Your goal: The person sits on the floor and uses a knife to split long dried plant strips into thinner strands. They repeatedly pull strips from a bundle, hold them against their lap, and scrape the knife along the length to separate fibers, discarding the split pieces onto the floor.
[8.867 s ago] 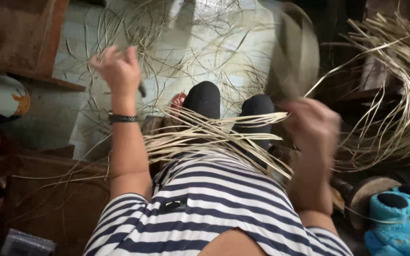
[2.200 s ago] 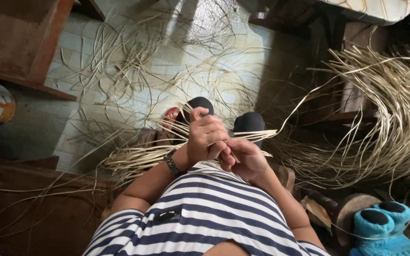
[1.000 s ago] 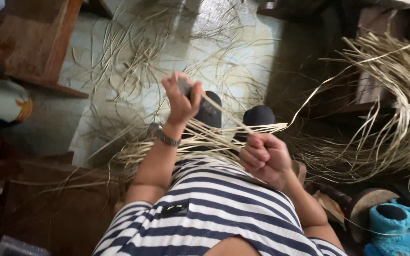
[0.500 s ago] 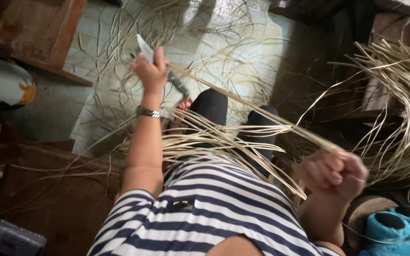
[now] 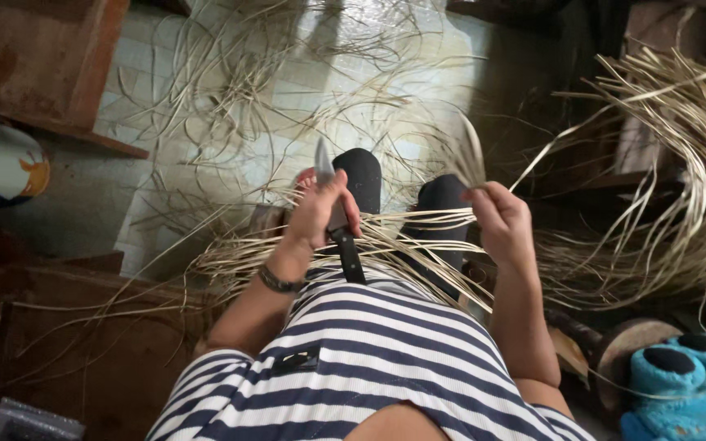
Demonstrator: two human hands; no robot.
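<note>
My left hand [image 5: 320, 214] grips a knife [image 5: 346, 245] with a black handle, its blade pointing up past my fingers. A dark bracelet [image 5: 278, 282] sits on that wrist. My right hand [image 5: 502, 220] pinches a pale cane strip [image 5: 471, 155], whose short end sticks up above my fingers. A bundle of cane strips [image 5: 386, 245] lies across my lap, over my striped shirt [image 5: 369, 359] and dark knees [image 5: 402, 188]. The two hands are level and about a forearm's width apart.
Loose cane strips [image 5: 288, 90] litter the tiled floor ahead. A big sheaf of cane [image 5: 680, 180] arcs at the right. Wooden furniture [image 5: 42, 57] stands at the upper left, a wooden box [image 5: 91, 343] at the lower left, blue slippers [image 5: 688, 384] at the lower right.
My left hand with the knife has come back down from its far reach to my lap. My right hand has risen from low at the right and now holds a strip up.
</note>
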